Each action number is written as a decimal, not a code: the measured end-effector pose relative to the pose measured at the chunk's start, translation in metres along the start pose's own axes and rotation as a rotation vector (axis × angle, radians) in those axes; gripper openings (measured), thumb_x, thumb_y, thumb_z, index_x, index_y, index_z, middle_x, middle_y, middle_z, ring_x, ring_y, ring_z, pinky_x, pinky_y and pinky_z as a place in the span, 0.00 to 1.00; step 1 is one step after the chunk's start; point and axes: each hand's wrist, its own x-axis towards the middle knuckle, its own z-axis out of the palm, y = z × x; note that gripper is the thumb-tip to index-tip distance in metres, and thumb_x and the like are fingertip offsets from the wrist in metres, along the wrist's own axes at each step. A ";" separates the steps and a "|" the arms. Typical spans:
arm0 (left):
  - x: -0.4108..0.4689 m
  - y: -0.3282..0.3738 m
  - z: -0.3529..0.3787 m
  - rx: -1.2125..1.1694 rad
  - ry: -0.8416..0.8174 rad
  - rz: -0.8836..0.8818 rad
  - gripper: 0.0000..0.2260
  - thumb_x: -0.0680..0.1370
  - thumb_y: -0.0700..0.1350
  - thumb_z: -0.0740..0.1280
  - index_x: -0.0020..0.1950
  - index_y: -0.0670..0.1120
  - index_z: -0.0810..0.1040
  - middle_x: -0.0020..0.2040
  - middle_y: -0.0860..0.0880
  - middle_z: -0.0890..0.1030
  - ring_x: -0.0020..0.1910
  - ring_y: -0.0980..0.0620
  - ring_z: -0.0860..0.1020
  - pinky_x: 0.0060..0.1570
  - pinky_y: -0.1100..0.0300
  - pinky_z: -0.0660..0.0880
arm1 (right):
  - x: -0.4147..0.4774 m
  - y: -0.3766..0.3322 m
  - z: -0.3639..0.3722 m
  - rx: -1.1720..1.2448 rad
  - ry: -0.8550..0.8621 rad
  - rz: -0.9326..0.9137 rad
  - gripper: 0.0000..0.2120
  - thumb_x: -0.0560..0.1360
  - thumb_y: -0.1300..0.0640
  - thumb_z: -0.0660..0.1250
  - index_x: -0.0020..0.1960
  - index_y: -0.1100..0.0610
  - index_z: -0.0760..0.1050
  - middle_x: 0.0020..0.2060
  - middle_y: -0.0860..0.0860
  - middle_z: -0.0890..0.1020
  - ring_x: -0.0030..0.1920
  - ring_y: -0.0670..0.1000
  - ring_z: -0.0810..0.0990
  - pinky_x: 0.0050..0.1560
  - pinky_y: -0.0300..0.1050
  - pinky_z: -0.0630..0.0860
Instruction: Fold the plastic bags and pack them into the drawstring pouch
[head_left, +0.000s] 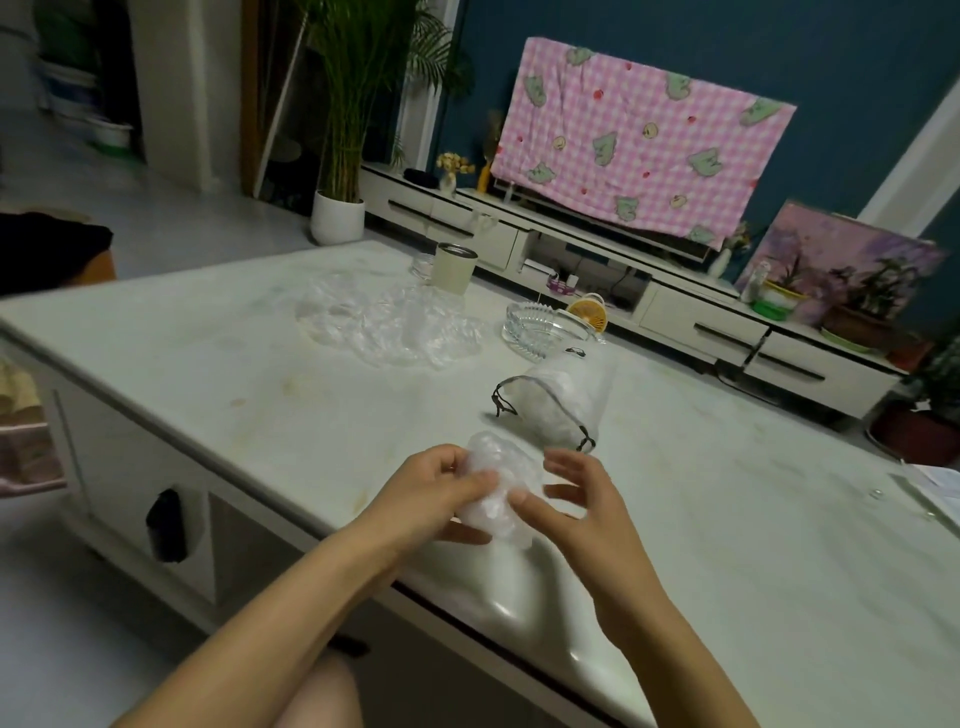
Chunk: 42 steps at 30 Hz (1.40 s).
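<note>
A crumpled, folded-up clear plastic bag (500, 486) is held just above the near edge of the white table (260, 374). My left hand (434, 496) grips it from the left with curled fingers and thumb. My right hand (569, 501) pinches its right side with the thumb, the other fingers loosely spread. Just beyond lies the mesh drawstring pouch (556, 402) on its side, its dark-corded mouth facing me, with pale plastic inside. A loose pile of clear plastic bags (384, 322) lies spread farther back on the table.
A glass ashtray (545, 330) and a small orange fan (589, 312) sit behind the pouch. A cream cup (454, 267) and a glass jar (423, 265) stand at the far edge. Papers (935, 486) lie at the right edge. A TV cabinet (675, 306) runs behind the table.
</note>
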 end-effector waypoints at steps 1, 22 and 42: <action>-0.001 0.000 0.000 -0.011 -0.019 -0.003 0.04 0.77 0.40 0.66 0.49 0.40 0.78 0.44 0.43 0.82 0.39 0.51 0.82 0.36 0.59 0.79 | 0.002 0.000 0.000 0.104 -0.084 0.068 0.24 0.69 0.56 0.74 0.62 0.52 0.71 0.56 0.46 0.78 0.55 0.46 0.79 0.50 0.40 0.77; 0.000 0.000 0.006 0.015 0.113 0.156 0.18 0.75 0.24 0.55 0.30 0.41 0.72 0.45 0.46 0.80 0.40 0.51 0.79 0.26 0.63 0.76 | 0.023 0.004 -0.007 0.525 -0.156 0.101 0.10 0.70 0.57 0.65 0.48 0.60 0.79 0.46 0.58 0.83 0.49 0.58 0.80 0.47 0.50 0.75; 0.000 0.005 -0.004 0.182 0.029 0.102 0.07 0.73 0.34 0.70 0.35 0.42 0.77 0.38 0.45 0.78 0.33 0.53 0.78 0.38 0.62 0.80 | 0.017 0.000 -0.009 0.135 -0.391 0.104 0.04 0.76 0.61 0.66 0.48 0.61 0.78 0.41 0.56 0.82 0.39 0.51 0.81 0.39 0.39 0.76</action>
